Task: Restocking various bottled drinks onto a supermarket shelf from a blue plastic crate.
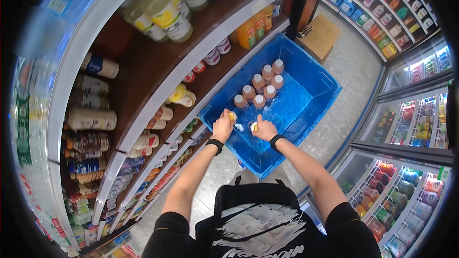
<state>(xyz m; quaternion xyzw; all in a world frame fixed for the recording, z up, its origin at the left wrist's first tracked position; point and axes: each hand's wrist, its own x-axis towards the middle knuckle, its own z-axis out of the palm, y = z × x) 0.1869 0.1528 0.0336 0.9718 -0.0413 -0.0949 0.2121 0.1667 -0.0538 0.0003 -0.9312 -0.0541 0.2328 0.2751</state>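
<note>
A blue plastic crate (315, 61) stands before me, with several white-capped bottles of pinkish-orange drink (258, 80) upright on its floor, grouped along the shelf side. My left hand (223, 126) is at the crate's near left, closed on a bottle with a yellow-rimmed cap (232, 116). To its right, inside the crate, my right hand (264, 129) grips another bottle with a white and yellow cap (254, 126). My fingers hide part of both bottles. A clear rounded item lies between the hands, too unclear to name.
Curved shelves (200, 52) of drinks rise close on the left, their edges beside the crate. A cardboard box (317, 37) sits past the crate's far corner. Glass-door coolers (398, 150) line the right, and shelves of bottles (383, 10) stand at the far right. Tiled floor (353, 46) lies between.
</note>
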